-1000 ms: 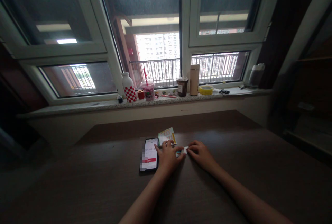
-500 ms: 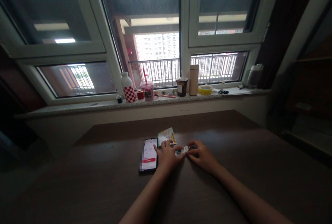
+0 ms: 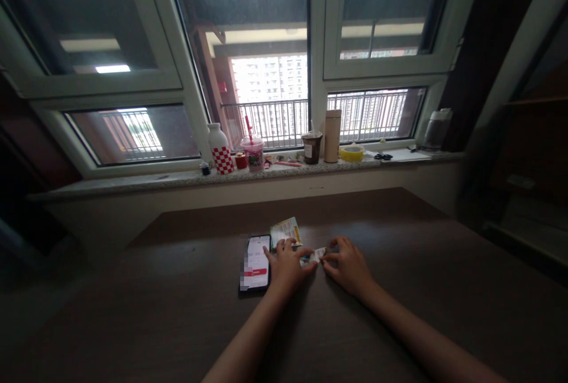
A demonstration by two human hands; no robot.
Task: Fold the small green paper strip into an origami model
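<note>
A small white packet or paper piece [image 3: 318, 254] with coloured marks lies on the brown table between my hands. The thumb and index finger of my left hand [image 3: 287, 264] grip its left side, while the other fingers of that hand spread toward a phone and a card. My right hand [image 3: 348, 264] is at the packet's right end, its thumb and forefinger close to the edge; whether they pinch it is too small to tell. The phone [image 3: 256, 261], screen lit, lies left of my left hand. Behind that hand is a printed green and yellow card [image 3: 286, 231].
The brown table [image 3: 177, 318] extends around my hands. Behind it, the stone windowsill [image 3: 177, 179] bears a checkered bottle [image 3: 220, 151], a pink cup [image 3: 252, 155], a dark drink cup [image 3: 312, 147], a tan flask [image 3: 332, 136], yellow tape [image 3: 352, 154] and black scissors [image 3: 383, 157].
My right hand's fingers have shifted slightly and its index finger has lifted a little off the packet's end. My left hand has barely moved.
</note>
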